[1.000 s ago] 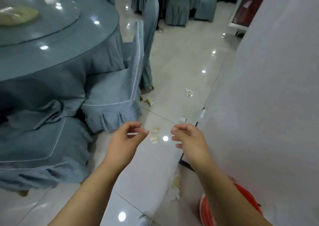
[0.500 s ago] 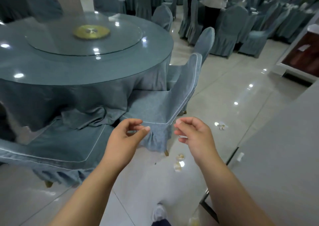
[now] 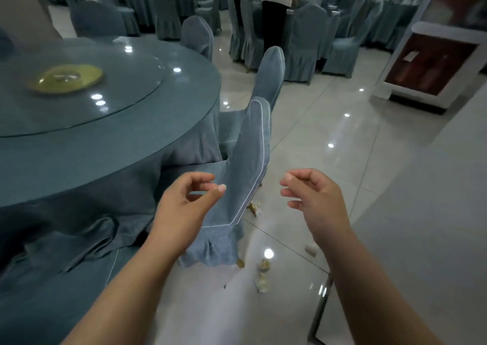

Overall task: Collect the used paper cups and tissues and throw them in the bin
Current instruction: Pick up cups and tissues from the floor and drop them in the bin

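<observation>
Table [image 3: 131, 147] left, chair [image 3: 253, 155] beside it; probable tissues [image 3: 263, 265] on floor [image 3: 329, 186] right of chair.

A single wide-angle camera, worn on the person's head, looked forward and down across a banquet hall. The left hand [image 3: 184, 202] and right hand [image 3: 316, 197] sat close at mid-frame, forearms entering from the bottom edge. A round table [image 3: 147, 139] filled the left, and the tiled floor [image 3: 329, 123] receded toward distant tables.

- The left hand [image 3: 184, 207] and right hand [image 3: 313, 199] hover apart, fingers loosely curled, holding nothing.
- A covered chair [image 3: 247, 165] stands just beyond the left hand.
- Crumpled tissues [image 3: 263, 265] lie on the floor [image 3: 329, 123] between both hands.
</observation>
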### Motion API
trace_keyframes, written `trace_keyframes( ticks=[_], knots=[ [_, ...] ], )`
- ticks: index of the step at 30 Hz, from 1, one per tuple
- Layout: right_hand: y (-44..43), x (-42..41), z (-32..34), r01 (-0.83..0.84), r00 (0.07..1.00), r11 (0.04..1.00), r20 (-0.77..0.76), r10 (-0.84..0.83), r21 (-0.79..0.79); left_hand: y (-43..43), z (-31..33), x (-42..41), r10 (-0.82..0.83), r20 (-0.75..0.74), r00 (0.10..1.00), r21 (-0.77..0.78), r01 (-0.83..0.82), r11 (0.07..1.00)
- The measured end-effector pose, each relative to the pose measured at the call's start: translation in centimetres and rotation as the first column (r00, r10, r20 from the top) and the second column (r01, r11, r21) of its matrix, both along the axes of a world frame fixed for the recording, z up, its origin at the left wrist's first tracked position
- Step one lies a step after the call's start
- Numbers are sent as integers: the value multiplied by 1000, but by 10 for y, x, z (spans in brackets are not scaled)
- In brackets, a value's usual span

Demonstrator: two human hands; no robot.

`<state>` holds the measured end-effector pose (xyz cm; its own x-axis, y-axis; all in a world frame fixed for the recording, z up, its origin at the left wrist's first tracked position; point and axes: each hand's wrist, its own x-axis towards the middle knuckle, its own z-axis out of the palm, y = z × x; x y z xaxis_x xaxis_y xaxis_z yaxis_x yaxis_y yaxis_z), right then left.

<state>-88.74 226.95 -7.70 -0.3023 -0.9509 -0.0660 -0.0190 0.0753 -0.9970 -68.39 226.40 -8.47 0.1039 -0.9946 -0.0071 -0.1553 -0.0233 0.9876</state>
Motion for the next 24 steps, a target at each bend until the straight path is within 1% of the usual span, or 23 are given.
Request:
trace_keyframes(
  ticks=[5,8,11,14,17,21,24],
  knots=[
    [-33,-42,-6,129,990,992,-66,-128,15,-53,4,-42,-92,-39,995,-35,90,995],
    [-45,-65,-18,203,977,978,-72,-199,54,-82,8,-72,-188,-37,981,-56,186,981],
    [-58,-90,-35,287,957,953,-84,-279,101,-110,1,-109,-308,-59,950,-56,305,951],
    [-69,-114,-55,393,919,908,-94,-383,147,-130,-23,-145,-459,-48,887,15,460,888],
    [-79,-139,-77,468,884,861,-94,-459,200,-146,-54,-178,-579,-5,815,132,574,808],
    [-85,-171,-119,509,860,815,-125,-494,279,-161,-110,-213,-638,46,768,284,603,746],
    [-85,-190,-159,523,847,780,-110,-520,344,-168,-154,-234,-675,94,732,395,595,700]
  ],
)
